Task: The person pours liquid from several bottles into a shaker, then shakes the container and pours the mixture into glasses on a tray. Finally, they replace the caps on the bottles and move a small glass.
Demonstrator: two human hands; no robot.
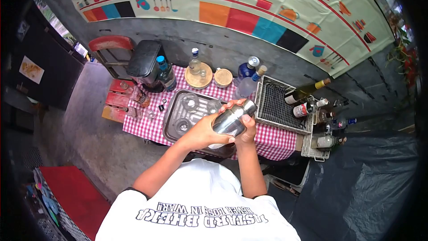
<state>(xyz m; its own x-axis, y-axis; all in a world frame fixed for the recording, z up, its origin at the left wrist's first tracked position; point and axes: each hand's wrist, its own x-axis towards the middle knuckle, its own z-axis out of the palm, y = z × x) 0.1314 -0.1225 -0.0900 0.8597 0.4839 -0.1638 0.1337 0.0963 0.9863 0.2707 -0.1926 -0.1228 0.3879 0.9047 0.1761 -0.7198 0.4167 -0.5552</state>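
from my remote seat i see fingers of the left hand (204, 130) and right hand (247, 133) wrapped round a metal shaker (228, 124) over the right part of the tray (172, 111), glasses (182, 126) inside it, a basket (274, 100) to the right and a clear bottle (245, 88) behind crowding the cloth-covered surface (277, 140).

One metal shaker (230, 122), two hands (201, 130), one metal tray (171, 108), three visible glasses (182, 126) in it, two round wooden discs (223, 77), one large wire basket (285, 126), two bottles (290, 97) inside

Left hand (205, 128) and right hand (246, 133) close together, fingers (229, 104) curled (forearms (164, 166) bare).
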